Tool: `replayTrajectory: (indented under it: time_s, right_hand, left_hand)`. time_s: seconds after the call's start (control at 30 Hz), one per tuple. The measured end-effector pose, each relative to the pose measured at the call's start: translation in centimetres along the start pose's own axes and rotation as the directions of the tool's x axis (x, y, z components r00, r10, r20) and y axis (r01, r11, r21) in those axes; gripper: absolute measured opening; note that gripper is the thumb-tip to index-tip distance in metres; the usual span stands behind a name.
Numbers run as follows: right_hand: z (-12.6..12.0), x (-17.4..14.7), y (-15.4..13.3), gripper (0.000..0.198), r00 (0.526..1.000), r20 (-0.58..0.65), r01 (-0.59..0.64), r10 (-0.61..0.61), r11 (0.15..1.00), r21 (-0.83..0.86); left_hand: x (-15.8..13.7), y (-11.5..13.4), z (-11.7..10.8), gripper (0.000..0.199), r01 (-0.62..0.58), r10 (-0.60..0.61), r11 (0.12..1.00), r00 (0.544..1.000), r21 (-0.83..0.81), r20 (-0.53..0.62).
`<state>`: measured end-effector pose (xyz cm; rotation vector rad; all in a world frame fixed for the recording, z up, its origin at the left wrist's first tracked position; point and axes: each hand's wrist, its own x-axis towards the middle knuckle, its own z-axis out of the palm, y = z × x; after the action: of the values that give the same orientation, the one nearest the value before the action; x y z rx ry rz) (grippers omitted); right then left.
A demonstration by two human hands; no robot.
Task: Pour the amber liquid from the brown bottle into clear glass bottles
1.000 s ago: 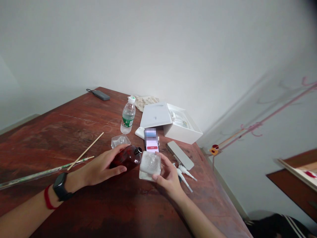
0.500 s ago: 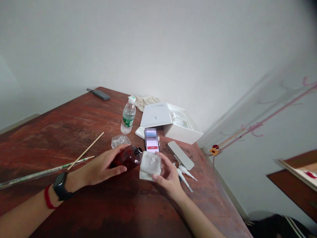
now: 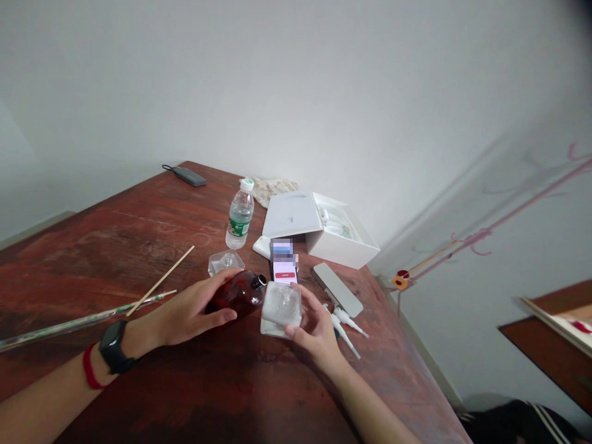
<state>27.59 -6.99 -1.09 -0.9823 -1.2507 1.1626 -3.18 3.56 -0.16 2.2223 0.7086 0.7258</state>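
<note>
My left hand (image 3: 197,314) is wrapped round a dark amber bottle (image 3: 243,291), which lies tilted with its uncapped neck pointing right. Close by that neck, my right hand (image 3: 321,339) grips a clear square bottle (image 3: 281,305) by its right side, thumb in front. Its walls look frosted or wet, and its opening cannot be made out. The two bottles are very near each other; whether they touch I cannot tell. Behind the amber bottle sits another clear angular glass piece (image 3: 226,262). White pump nozzles (image 3: 345,324) with tubes lie right of my right hand.
A lit phone (image 3: 283,262) stands behind the square bottle. Farther back are a water bottle (image 3: 239,216), a white box (image 3: 342,240) and a cloth (image 3: 272,190). A grey case (image 3: 337,290) lies on the right. Thin sticks (image 3: 161,280) and a wrapped tube (image 3: 69,327) lie left.
</note>
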Motion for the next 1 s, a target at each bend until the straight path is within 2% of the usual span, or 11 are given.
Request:
replayTrajectory:
  time_s: [0.27, 0.67, 1.0]
  right_hand:
    - [0.4, 0.1, 0.0, 0.077, 0.999, -0.038, 0.026, -0.025, 0.999, 0.018]
    - [-0.1, 0.0, 0.0, 0.071, 1.0, 0.017, 0.014, -0.014, 1.0, 0.022]
    - [0.2, 0.0, 0.2, 0.071, 0.999, -0.007, 0.031, -0.031, 0.999, 0.022]
  left_hand:
    - [0.1, 0.3, -0.1, 0.079, 0.002, -0.002, 1.0, 1.0, -0.002, 0.024]
    - [0.1, 1.5, -0.5, 0.084, 0.035, -0.035, 0.999, 0.999, 0.01, 0.037]
    - [0.1, 1.2, -0.4, 0.081, 0.008, -0.009, 1.0, 1.0, 0.006, 0.03]
